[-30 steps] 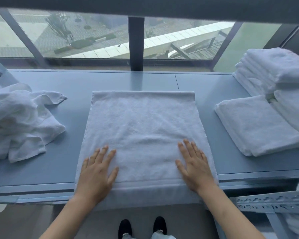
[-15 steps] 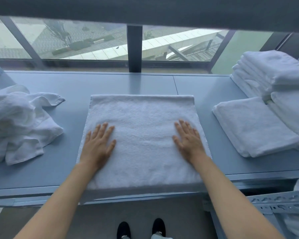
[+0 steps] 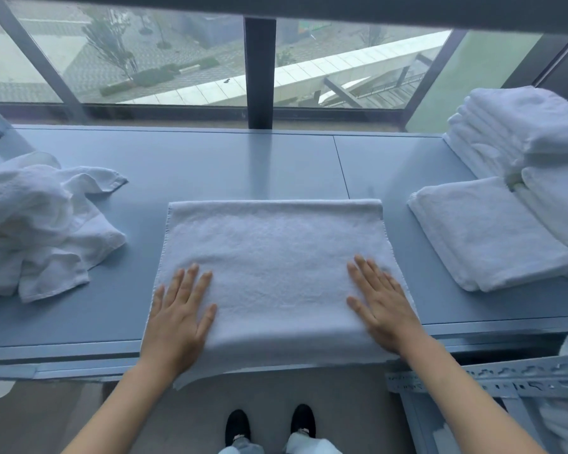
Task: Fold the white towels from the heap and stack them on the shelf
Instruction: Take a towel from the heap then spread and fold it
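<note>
A white towel (image 3: 276, 257), folded over, lies flat in the middle of the grey-blue table (image 3: 210, 168); its near end hangs over the front edge. My left hand (image 3: 177, 316) presses flat on the towel's near left part with straight fingers. My right hand (image 3: 381, 306) presses flat on its near right part in the same way. A crumpled heap of white towels (image 3: 36, 224) sits at the table's left end. One folded towel (image 3: 486, 234) lies at the right, beside a taller stack of folded towels (image 3: 518, 132).
A window with a dark post (image 3: 259, 70) runs along the table's far edge. A perforated metal shelf rail (image 3: 486, 378) juts out below the table's right front, with more white cloth under it. My feet (image 3: 269, 424) stand below the front edge.
Both hands slid toward me along the towel, from its middle to its near part. The towel's near end hangs a little lower over the edge at the left.
</note>
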The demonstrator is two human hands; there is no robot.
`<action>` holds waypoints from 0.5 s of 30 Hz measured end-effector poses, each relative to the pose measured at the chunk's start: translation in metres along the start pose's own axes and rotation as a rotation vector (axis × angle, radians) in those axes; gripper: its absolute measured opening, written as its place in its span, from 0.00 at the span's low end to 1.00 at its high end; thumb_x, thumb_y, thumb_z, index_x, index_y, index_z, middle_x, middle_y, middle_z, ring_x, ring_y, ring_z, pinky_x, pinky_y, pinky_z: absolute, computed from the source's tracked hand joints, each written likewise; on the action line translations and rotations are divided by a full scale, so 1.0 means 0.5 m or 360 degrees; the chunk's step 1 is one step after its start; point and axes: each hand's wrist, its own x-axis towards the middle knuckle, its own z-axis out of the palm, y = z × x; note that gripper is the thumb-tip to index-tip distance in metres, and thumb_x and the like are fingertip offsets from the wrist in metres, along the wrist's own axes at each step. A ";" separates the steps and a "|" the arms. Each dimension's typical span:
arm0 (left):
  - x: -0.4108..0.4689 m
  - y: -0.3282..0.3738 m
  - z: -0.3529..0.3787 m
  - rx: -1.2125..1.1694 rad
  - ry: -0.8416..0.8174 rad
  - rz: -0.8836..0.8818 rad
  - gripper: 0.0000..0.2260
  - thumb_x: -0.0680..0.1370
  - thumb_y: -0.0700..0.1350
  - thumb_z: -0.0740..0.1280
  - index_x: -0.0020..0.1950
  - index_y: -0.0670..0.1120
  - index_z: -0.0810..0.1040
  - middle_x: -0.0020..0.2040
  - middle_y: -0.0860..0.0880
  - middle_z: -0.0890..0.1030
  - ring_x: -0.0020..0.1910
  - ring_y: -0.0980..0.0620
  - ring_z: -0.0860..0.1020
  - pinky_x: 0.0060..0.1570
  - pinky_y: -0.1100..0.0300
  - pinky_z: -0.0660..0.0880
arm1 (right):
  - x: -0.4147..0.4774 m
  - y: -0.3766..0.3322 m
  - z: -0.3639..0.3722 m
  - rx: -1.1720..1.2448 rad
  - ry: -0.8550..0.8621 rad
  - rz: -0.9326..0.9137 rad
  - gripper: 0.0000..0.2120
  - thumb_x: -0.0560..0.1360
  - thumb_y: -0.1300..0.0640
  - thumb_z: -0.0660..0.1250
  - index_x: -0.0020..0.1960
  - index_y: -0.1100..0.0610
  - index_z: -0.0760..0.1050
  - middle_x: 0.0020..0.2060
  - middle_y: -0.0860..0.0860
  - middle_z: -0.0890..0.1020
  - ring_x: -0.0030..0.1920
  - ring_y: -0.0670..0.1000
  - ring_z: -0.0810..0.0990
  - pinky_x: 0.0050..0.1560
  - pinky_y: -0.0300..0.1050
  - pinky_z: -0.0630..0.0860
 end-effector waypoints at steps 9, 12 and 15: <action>-0.150 0.024 0.003 -0.0037 -0.0037 0.0006 0.29 0.83 0.62 0.49 0.84 0.58 0.52 0.84 0.57 0.51 0.83 0.52 0.48 0.79 0.47 0.47 | -0.159 -0.036 0.027 0.0066 0.0063 0.0070 0.31 0.84 0.39 0.50 0.84 0.44 0.47 0.83 0.41 0.46 0.83 0.46 0.44 0.81 0.51 0.45; -0.127 0.027 0.001 -0.0030 -0.0050 -0.0006 0.27 0.84 0.62 0.47 0.84 0.58 0.52 0.84 0.57 0.49 0.83 0.53 0.47 0.79 0.48 0.46 | -0.133 -0.034 0.021 0.0179 0.0084 0.0131 0.29 0.84 0.39 0.47 0.83 0.42 0.49 0.82 0.38 0.46 0.82 0.43 0.43 0.81 0.51 0.45; -0.082 0.030 0.004 -0.0014 -0.0029 -0.0035 0.27 0.84 0.61 0.45 0.84 0.59 0.52 0.84 0.58 0.48 0.83 0.55 0.44 0.80 0.48 0.44 | -0.071 -0.024 0.018 0.0106 0.0072 0.0153 0.29 0.83 0.38 0.41 0.83 0.40 0.45 0.82 0.37 0.41 0.81 0.41 0.39 0.81 0.49 0.42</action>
